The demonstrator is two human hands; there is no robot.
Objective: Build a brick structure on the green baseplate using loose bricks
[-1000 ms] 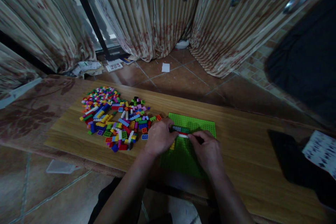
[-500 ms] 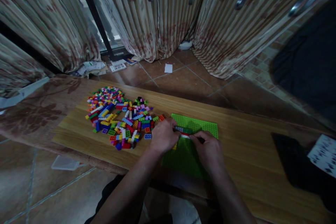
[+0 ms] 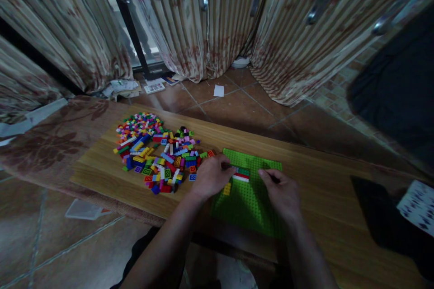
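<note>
Right hand (image 3: 281,191) has drawn off the brick row (image 3: 242,177), released, toward three o'clock; left hand (image 3: 212,175) touches the row's nine-o'clock end, grip unclear. Row sits toward eleven on the green baseplate (image 3: 246,207).

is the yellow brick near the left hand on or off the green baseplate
On: the yellow brick lies within the edges of the green baseplate, studs showing beside it. Whether it's pressed down, I cannot tell.

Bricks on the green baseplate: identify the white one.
The white brick by the left hand, directly below the red brick in view; the green brick shows above both.
</note>
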